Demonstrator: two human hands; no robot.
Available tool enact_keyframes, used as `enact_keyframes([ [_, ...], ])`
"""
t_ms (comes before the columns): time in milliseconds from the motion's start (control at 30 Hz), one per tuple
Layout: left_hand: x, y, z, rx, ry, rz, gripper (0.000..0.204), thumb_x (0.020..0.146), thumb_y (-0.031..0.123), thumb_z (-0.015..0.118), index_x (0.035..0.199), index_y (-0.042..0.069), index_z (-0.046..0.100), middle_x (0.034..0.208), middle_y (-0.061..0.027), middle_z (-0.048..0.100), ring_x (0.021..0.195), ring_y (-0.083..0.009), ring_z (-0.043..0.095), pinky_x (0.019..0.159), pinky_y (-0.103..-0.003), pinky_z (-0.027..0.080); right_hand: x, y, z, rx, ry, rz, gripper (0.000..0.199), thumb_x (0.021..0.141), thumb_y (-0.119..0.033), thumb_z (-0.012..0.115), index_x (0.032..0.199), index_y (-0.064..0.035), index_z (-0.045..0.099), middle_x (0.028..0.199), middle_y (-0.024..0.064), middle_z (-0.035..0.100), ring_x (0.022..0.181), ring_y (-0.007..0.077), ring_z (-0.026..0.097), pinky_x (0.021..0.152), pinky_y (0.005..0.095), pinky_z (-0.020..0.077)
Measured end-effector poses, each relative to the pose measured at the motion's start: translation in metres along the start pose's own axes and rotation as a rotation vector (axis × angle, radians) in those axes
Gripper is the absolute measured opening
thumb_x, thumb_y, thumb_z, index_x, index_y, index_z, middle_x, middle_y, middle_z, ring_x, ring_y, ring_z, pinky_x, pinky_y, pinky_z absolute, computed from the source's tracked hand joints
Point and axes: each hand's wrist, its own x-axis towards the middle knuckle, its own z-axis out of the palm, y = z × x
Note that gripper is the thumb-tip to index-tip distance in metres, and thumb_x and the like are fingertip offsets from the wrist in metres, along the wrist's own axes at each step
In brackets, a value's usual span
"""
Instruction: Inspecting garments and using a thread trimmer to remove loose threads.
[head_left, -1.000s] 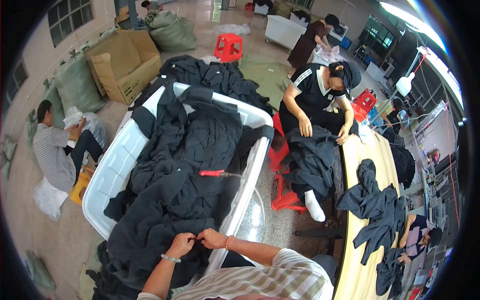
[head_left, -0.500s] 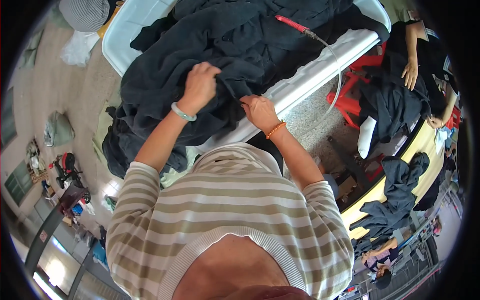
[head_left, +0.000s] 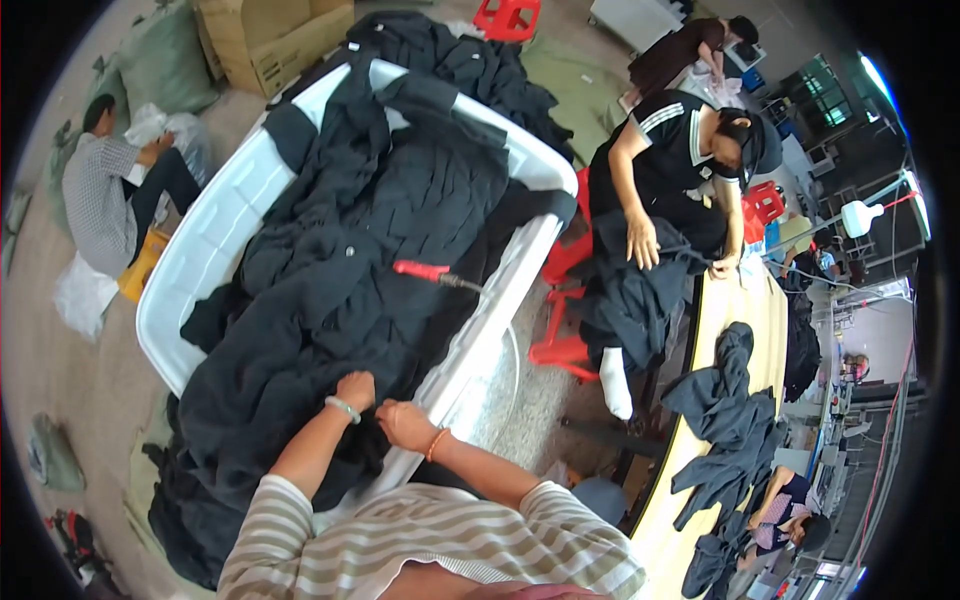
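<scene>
The cloth lies heaped in the tub and spills over its near end. The right hand's fingers appear to pinch a dark fold; the left hand's curl against the cloth, grip hidden, cannot be confirmed. Risk: a shallow pinch could let the fold slip. The red tool rests on the cloth; a tug there or on its hose could dislodge it.

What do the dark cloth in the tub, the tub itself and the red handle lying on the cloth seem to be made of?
Dark cloth: soft, matte fabric, given its loose folds; fibre unclear.
White tub: probably moulded plastic, smooth with a slight sheen, shaped walls and rounded corners.
Red handle: likely plastic or rubber, judging by its even bright colour; too small to settle.
</scene>
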Motion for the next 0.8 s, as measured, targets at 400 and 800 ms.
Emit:
enact_keyframes([
  [400,-0.009,-0.008,-0.001,-0.934,0.043,0.01,0.007,0.079,0.005,0.068,0.083,0.001,0.072,0.08,-0.0068,0.07,0.069,-0.012,0.062,0.067,-0.026,0.05,0.015,0.02,-0.025,0.181,0.079,0.012,0.015,0.074,-0.009,0.062,0.085,0.0001,0.065,0.085,0.0191,0.065,0.081,0.0362,0.063,0.075,0.0424,0.0506],
  [800,-0.051,-0.004,-0.008,-1.367,0.0,0.004,0.014,0.078,-0.005,0.057,0.088,-0.002,0.067,0.084,-0.0074,0.069,0.071,-0.0123,0.061,0.064,-0.024,0.048,0.011,-0.007,-0.038,0.072,0.14,0.035,0.021,0.075,-0.003,0.061,0.095,-0.0009,0.056,0.083,0.0188,0.065,0.078,0.0385,0.063,0.071,0.0448,0.0509],
])
